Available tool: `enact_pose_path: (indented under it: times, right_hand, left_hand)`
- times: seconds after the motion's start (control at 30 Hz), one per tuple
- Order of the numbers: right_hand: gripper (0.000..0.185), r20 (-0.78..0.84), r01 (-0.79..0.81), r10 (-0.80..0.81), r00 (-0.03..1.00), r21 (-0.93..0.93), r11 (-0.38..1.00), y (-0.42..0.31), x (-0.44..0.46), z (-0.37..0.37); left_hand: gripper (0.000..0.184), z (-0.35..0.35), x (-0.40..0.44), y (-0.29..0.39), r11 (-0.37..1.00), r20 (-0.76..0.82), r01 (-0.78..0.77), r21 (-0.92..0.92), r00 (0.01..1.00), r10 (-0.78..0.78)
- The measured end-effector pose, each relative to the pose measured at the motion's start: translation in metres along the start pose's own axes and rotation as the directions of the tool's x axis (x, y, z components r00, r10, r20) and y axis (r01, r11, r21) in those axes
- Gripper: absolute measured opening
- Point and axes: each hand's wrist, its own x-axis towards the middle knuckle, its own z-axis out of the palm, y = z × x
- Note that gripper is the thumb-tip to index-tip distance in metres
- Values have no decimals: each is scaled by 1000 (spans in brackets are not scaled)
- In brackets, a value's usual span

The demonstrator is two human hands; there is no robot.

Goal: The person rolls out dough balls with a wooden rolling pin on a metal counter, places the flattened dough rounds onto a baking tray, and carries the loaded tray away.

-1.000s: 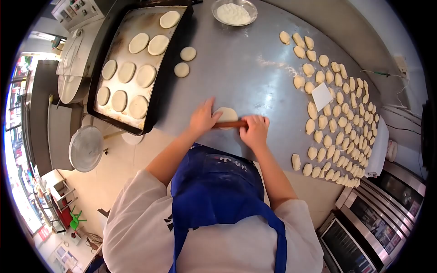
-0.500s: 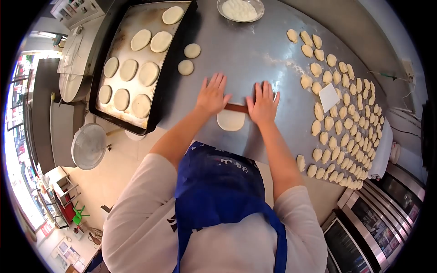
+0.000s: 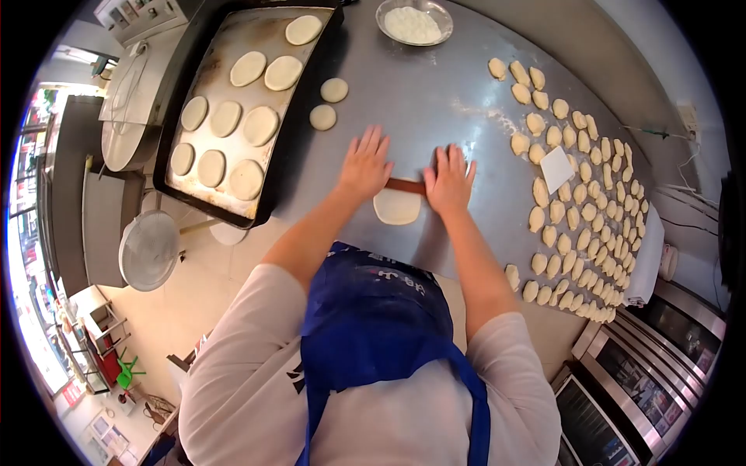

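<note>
A dark brown rolling pin (image 3: 406, 186) lies across a flat round of dough (image 3: 397, 208) near the front edge of the metal table. My left hand (image 3: 365, 167) is laid over the pin's left end, fingers stretched forward, palm down. Over the right end, my right hand (image 3: 449, 182) rests the same way with its fingers extended. The pin's ends are hidden under both palms. Two small dough discs (image 3: 334, 90) sit beyond my left hand, beside the tray.
At left stands a dark-rimmed baking tray (image 3: 268, 182) with several flat dough rounds. A bowl of flour (image 3: 413, 26) is at the far edge. Many small dough pieces (image 3: 536, 124) cover the table's right side, with a white scraper (image 3: 556, 169) among them. Ovens (image 3: 637, 373) stand at lower right.
The view has shifted slightly. Both hands stay on the rolling pin over the dough, with almost no visible movement.
</note>
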Motion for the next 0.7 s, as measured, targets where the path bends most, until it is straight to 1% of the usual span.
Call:
enact_pose_path:
  times: [0.07, 0.1, 0.13, 0.17, 0.2, 0.23, 0.27, 0.3, 0.33, 0.37, 0.4, 0.43, 0.47, 0.5, 0.53, 0.57, 0.6, 0.63, 0.67, 0.7]
  right_hand:
    - [60, 43, 29, -29, 999, -2, 1000, -4, -11, -2]
    - [61, 58, 39, -39, 998, -9, 999, -3, -16, -4]
    - [64, 83, 99, -99, 992, 0, 995, -1, -45, 0]
    - [67, 92, 101, -106, 990, 63, 993, -4, -72, -8]
    - [66, 82, 104, -117, 990, 155, 982, -5, -105, -7]
    - [63, 51, 116, -127, 991, 179, 977, -7, -137, -7]
    - [61, 20, 141, -148, 989, 203, 969, -7, -159, -9]
    - [58, 7, 89, -92, 996, 204, 975, -10, -164, -10]
    - [55, -16, 36, -34, 999, 208, 977, -15, -164, -9]
    - [53, -39, -20, 29, 999, 214, 977, -19, -162, -6]
    - [39, -96, -53, 76, 992, 220, 974, -23, -152, -5]
    - [36, -60, -53, 70, 996, 244, 968, -21, -151, -9]
    - [33, -25, -55, 64, 998, 269, 962, -19, -150, -13]
    - [30, 11, -61, 60, 998, 295, 954, -18, -150, -15]
    - [28, 19, -22, 17, 1000, 313, 949, -15, -155, -17]
    - [26, 24, 18, -28, 999, 331, 943, -10, -163, -20]
    - [25, 33, 60, -76, 997, 349, 935, -6, -171, -23]
    - [25, 30, 32, -45, 999, 343, 939, -6, -176, -27]
    - [25, 26, 7, -17, 1000, 337, 942, -5, -177, -29]
    - [24, 23, -16, 9, 1000, 332, 943, -4, -175, -31]
  left_hand:
    - [51, 25, 11, 0, 1000, 9, -10, -16, 1000, 10]
    - [50, 27, 5, 6, 994, 90, -32, -104, 995, 42]
    - [49, 28, -9, 18, 979, 171, -48, -198, 982, 82]
    - [48, 30, -19, 28, 954, 247, -58, -293, 960, 134]
    - [34, 34, -26, 27, 922, 161, -24, -387, 983, 93]
    - [31, 24, -22, 27, 927, 310, 67, -370, 949, 55]
    - [28, 5, -8, 26, 928, 448, 160, -337, 894, 9]
    - [25, -7, 1, 23, 927, 567, 243, -284, 822, -42]
    - [27, -1, -2, 20, 949, 410, 120, -291, 912, 10]
    - [27, -2, -2, 19, 950, 387, 44, -310, 918, 84]
    - [27, -6, -3, 22, 944, 366, -29, -330, 917, 156]
    - [27, -10, -7, 26, 932, 346, -100, -348, 910, 227]
    - [27, -14, -12, 31, 889, 431, 105, -445, 896, 110]
    - [28, -30, -17, 40, 803, 527, 308, -510, 850, 9]
    - [29, -42, -23, 47, 679, 627, 498, -540, 776, -71]
    - [36, -47, -29, 53, 492, 600, 600, -631, 779, -180]
    - [44, -51, -36, 59, 273, 588, 655, -705, 755, -291]
    - [52, -55, -44, 63, 38, 589, 654, -755, 704, -397]
    - [78, -51, -52, 59, -127, 616, 617, -777, 703, -356]
    - [82, -49, -62, 58, -135, 610, 604, -785, 719, -333]
